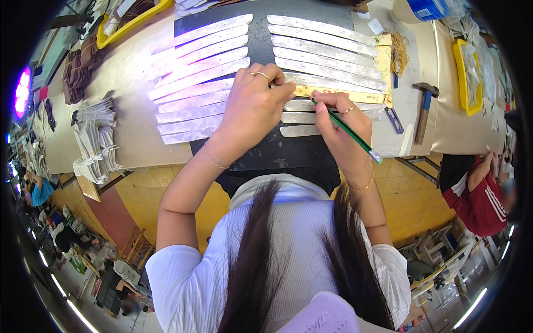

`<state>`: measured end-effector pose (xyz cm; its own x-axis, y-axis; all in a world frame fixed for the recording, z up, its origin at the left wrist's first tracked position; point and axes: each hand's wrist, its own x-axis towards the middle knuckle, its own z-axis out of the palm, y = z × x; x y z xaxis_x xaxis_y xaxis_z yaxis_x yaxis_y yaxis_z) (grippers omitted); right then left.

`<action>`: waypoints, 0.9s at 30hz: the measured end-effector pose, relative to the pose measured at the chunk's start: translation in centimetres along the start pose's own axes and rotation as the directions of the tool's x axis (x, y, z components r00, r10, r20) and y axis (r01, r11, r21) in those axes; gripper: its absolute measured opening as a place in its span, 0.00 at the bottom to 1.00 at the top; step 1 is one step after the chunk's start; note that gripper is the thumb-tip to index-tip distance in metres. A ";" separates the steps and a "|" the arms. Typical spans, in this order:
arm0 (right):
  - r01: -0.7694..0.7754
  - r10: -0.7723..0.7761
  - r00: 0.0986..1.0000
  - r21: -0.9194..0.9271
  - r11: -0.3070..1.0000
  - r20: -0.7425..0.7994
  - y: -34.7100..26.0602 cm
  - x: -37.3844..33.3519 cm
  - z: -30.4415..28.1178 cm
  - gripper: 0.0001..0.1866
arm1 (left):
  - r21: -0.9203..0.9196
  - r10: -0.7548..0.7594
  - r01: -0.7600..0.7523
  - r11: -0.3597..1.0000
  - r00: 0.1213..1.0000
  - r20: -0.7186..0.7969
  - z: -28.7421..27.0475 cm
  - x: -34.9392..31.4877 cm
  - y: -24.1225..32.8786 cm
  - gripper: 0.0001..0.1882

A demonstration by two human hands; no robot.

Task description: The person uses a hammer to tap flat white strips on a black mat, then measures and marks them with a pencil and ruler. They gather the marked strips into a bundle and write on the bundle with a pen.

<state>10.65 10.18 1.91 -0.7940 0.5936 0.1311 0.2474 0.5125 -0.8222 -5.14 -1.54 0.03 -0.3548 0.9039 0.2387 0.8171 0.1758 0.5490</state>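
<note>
Where my left hand (pixel 256 102) is: at the left part of the yellow ruler (pixel 363 97), fingers bent; I can't tell if they pinch or just press.
Right hand (pixel 345 125): fingers wrapped around a green pencil (pixel 351 133), its tip by the ruler's edge.
Ruler: lies across the right-hand pale strips (pixel 317 48), above the black mat (pixel 277 151).
Ruler feel: likely light, thin and stiff; it may slide, so press it flat.
Pencil: light and hard; best held low, near the tip.
</note>
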 end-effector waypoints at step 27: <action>-0.131 0.167 0.980 0.283 0.950 -0.108 -0.9 0.3 -2.3 0.07 | 0.016 0.060 -0.059 0.998 0.998 -0.036 -0.5 1.6 -0.8 0.09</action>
<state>11.44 11.33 4.00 -0.6767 0.7345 0.0510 0.1816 0.2336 -0.9552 -6.57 -0.47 0.36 -0.3215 0.8981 0.3001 0.8438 0.1278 0.5213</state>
